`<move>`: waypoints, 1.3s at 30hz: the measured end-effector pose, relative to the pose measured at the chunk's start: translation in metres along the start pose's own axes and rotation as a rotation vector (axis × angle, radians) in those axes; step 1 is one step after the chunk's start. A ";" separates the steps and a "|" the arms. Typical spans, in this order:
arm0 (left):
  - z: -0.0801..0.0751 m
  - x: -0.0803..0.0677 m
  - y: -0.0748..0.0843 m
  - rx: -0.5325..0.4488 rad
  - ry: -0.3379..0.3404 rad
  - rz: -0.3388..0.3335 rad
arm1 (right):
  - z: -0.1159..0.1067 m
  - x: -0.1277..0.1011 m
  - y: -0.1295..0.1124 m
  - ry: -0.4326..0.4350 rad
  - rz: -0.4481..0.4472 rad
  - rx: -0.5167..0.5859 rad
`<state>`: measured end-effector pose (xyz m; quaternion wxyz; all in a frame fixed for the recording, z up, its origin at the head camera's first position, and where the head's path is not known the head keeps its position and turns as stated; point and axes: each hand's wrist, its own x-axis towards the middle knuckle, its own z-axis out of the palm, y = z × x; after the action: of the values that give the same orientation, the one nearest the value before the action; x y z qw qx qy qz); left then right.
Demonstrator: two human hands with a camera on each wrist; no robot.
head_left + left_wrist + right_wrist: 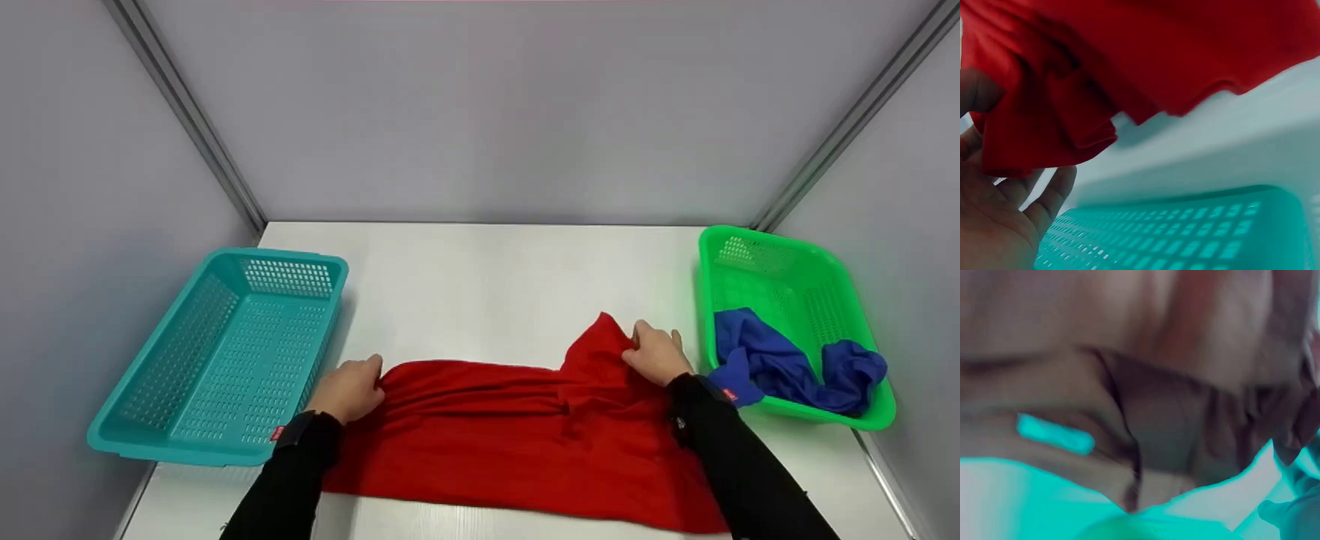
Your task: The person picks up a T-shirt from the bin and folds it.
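Note:
A red cloth, wrinkled along its far edge, lies across the front of the white table. My left hand pinches its far left corner; the left wrist view shows the thumb on the fabric and other fingers spread below a loose fold. Farther right, my right hand grips the cloth's far edge, where a peak of fabric stands raised. In the right wrist view, colours are off and the cloth shows a seam; part of the right hand appears at the edge.
At left stands a teal basket, with nothing seen inside. A green basket at right holds blue cloth, part of which hangs over its near left rim. Grey walls enclose the table at back and sides.

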<state>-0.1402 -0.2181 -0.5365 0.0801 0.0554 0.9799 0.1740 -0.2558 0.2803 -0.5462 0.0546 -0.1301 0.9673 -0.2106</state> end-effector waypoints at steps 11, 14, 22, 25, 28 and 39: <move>-0.029 0.012 0.012 -0.060 -0.046 0.053 | -0.047 0.009 -0.019 -0.133 0.056 -0.071; -0.035 0.014 0.013 -0.086 -0.060 0.045 | -0.059 0.010 -0.022 -0.190 0.085 -0.089; -0.046 0.020 0.013 0.007 0.003 -0.032 | -0.075 0.009 -0.027 0.004 -0.020 -0.187; -0.050 0.022 0.015 0.036 0.114 -0.031 | -0.078 0.013 -0.032 0.196 -0.066 -0.190; -0.054 0.025 0.014 0.058 0.237 -0.036 | -0.083 0.021 -0.039 0.336 -0.123 -0.145; -0.073 0.037 0.017 0.035 0.467 -0.099 | -0.114 0.045 -0.063 0.610 -0.190 -0.070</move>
<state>-0.1875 -0.2213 -0.4683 -0.1412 -0.0328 0.9763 0.1608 -0.3027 0.2575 -0.4187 -0.2622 -0.1528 0.9292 -0.2107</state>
